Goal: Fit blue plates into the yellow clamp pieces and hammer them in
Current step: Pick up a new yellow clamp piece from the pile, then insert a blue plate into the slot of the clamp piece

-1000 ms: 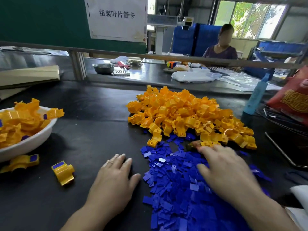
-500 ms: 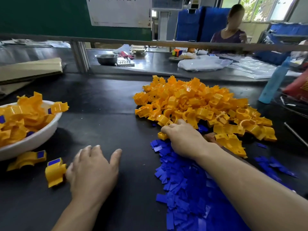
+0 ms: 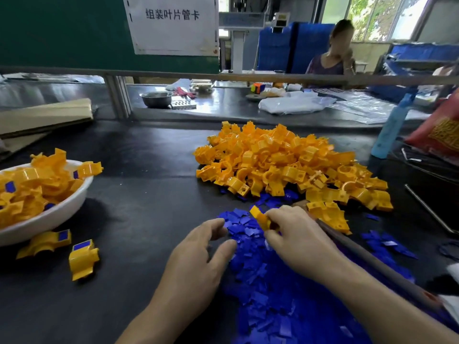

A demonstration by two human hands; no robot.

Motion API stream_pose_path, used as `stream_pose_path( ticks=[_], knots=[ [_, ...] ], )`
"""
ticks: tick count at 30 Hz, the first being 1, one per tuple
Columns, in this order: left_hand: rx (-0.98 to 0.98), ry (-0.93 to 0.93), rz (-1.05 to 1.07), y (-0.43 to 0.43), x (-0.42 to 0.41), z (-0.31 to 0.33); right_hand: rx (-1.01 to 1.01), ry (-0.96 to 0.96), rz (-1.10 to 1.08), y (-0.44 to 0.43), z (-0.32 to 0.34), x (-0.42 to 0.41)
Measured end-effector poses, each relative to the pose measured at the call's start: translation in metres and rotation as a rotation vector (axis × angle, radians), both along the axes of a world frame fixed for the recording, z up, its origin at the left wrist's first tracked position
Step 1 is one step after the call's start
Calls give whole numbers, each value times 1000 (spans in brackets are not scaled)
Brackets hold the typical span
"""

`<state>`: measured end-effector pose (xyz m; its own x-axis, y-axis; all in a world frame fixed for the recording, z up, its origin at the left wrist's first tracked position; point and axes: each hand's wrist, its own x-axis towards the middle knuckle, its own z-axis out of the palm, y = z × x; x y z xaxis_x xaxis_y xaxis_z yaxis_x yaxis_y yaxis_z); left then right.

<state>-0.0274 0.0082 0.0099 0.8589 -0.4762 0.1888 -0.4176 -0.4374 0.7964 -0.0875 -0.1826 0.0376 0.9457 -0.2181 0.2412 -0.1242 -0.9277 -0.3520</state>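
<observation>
A big heap of yellow clamp pieces [image 3: 285, 165] lies on the black table, with a spread of small blue plates [image 3: 268, 289] in front of it. My right hand [image 3: 298, 239] pinches one yellow clamp piece [image 3: 259, 217] above the blue plates. My left hand [image 3: 198, 259] hovers with relaxed fingers at the left edge of the blue plates, its fingertips touching them. A hammer handle [image 3: 360, 254] runs under my right forearm; its head is hidden.
A white bowl [image 3: 57, 212] at the left holds fitted clamps. Two fitted clamps [image 3: 83, 258] lie on the table beside it. A blue bottle [image 3: 392, 127] and a red bag [image 3: 439, 130] stand at the right. A person sits behind the rail.
My right hand has pulled back from the yellow heap with one clamp piece in its fingers. My left hand has moved right from the loose clamps to the edge of the blue plates.
</observation>
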Motion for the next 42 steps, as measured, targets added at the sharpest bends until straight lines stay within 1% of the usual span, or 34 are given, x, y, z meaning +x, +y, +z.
stream_pose_path(
  ticks=[5,7,10,12,14,16,19,21,23,28,35,40,42],
  knots=[
    [-223,253,-91,-15,-13,3,109,-29,-18,6,13,-35],
    [-281,315,-136,-23,-16,6,225,-49,15,11,22,-46],
    [-342,459,-253,-30,-17,12,442,-1,85,20,34,-60],
    [-347,510,-295,-31,-19,16,477,26,109,24,37,-67],
    [-380,551,-261,-31,-19,16,377,27,80,26,37,-72],
    [-390,586,-186,-32,-18,16,219,69,2,26,32,-77],
    [-432,615,-49,-34,-16,12,-54,218,-123,20,22,-82],
    [-489,674,13,-34,-15,8,-138,365,-150,15,12,-83],
    [-541,747,34,-34,-15,4,-174,431,-136,14,4,-81],
    [-537,837,-87,-28,-17,2,-193,313,-86,13,-8,-75],
    [-540,853,-89,-26,-16,1,-177,212,-70,8,-15,-75],
    [-573,838,-76,-24,-16,4,-241,240,-34,19,-18,-72],
    [-582,838,-68,-24,-17,6,-254,214,-24,20,-21,-71]
  ],
)
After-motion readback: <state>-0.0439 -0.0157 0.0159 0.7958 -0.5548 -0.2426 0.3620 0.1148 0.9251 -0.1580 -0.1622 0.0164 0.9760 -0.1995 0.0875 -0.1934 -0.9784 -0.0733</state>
